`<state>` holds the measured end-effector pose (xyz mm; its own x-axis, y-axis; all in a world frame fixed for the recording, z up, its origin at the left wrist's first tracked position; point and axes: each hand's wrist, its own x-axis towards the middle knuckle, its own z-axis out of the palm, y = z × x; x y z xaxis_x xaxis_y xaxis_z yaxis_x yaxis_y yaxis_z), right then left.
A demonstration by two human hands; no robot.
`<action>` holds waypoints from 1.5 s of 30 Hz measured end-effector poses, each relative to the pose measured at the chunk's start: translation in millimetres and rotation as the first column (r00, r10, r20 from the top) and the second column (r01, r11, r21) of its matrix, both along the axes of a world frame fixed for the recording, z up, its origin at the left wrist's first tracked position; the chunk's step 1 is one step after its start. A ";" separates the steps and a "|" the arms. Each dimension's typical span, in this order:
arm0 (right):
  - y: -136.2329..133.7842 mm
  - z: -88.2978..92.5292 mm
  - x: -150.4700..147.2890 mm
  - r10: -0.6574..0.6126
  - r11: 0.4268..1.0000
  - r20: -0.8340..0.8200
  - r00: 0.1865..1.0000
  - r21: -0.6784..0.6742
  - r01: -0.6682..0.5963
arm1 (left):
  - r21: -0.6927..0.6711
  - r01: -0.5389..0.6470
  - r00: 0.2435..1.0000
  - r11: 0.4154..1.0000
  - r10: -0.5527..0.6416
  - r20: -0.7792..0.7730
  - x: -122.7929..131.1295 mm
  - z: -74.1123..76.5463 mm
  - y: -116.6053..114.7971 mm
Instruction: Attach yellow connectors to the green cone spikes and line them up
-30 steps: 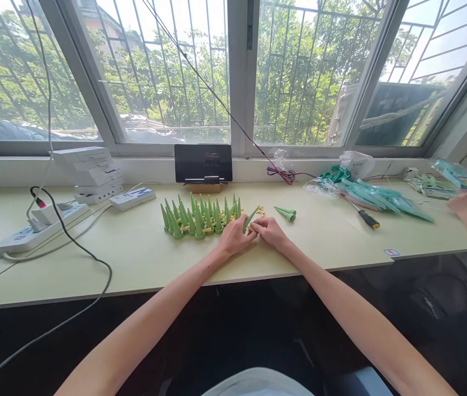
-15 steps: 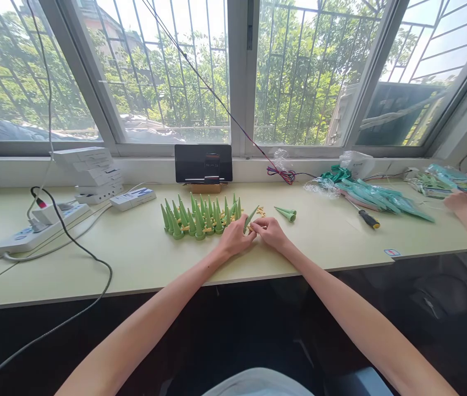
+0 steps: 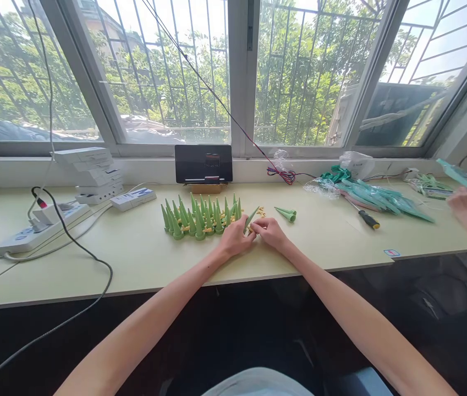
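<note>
My left hand (image 3: pixel 235 236) is closed around a green cone (image 3: pixel 252 216), whose tip points up and to the right. Fingertips of my right hand (image 3: pixel 271 231) pinch together at the cone's lower end, touching a small yellowish piece that is mostly hidden. Left of my hands, several green cones (image 3: pixel 192 223) stand upright in close rows with yellow bits among them. Just beyond my fingers lie small loose yellow pieces (image 3: pixel 261 210). Two more green cones (image 3: pixel 286 213) rest on their sides to the right.
A screwdriver (image 3: pixel 368 219) lies beside a heap of turquoise plastic packets (image 3: pixel 382 198). A tablet (image 3: pixel 203 164) leans near the window. White boxes (image 3: pixel 97 173) and a power strip (image 3: pixel 39 228) with cables occupy the left. At far right, another person's hands (image 3: pixel 466 201) hold a packet.
My hands stay almost in place around the cone. At far right, the other person's hands have shifted slightly and the turquoise packet they hold has tilted upward.
</note>
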<state>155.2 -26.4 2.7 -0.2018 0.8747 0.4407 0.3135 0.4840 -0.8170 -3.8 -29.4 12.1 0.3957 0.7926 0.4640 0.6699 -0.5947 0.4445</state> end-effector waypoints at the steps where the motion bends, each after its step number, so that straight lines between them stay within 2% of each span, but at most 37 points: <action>1: 0.4 0.4 0.1 0.004 1.000 -0.006 1.000 -0.014 -0.004 | 0.002 -0.002 1.000 1.000 0.002 -0.002 0.0 -0.2 0.1; 10: -1.4 4.7 -0.5 0.007 0.993 -0.025 1.000 -0.115 -0.010 | 0.014 -0.007 1.000 1.000 0.007 -0.011 0.4 -0.6 -0.6; 20: -5.1 2.1 -0.3 -0.050 0.994 0.079 0.996 0.105 0.041 | -0.019 -0.005 1.000 1.000 0.005 -0.001 0.5 0.5 -1.1; 24: -6.7 2.7 -0.9 -0.078 0.989 0.097 0.992 0.134 0.064 | -0.017 -0.009 1.000 1.000 0.009 -0.008 0.1 1.4 -1.4; 33: 2.8 -0.5 0.4 0.024 0.999 -0.012 1.000 -0.026 -0.024 | 0.006 -0.008 1.000 1.000 0.008 -0.023 -0.2 0.7 -1.4; 45: -3.6 5.0 -1.0 0.053 0.983 -0.050 0.997 -0.173 -0.060 | 0.006 -0.014 1.000 1.000 0.014 -0.028 -1.3 1.7 -1.3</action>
<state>154.1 -29.9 7.8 -0.2367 0.9265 0.2926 0.2510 0.3492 -0.9028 -5.1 -30.7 13.7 0.3976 0.7954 0.4574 0.6903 -0.5877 0.4220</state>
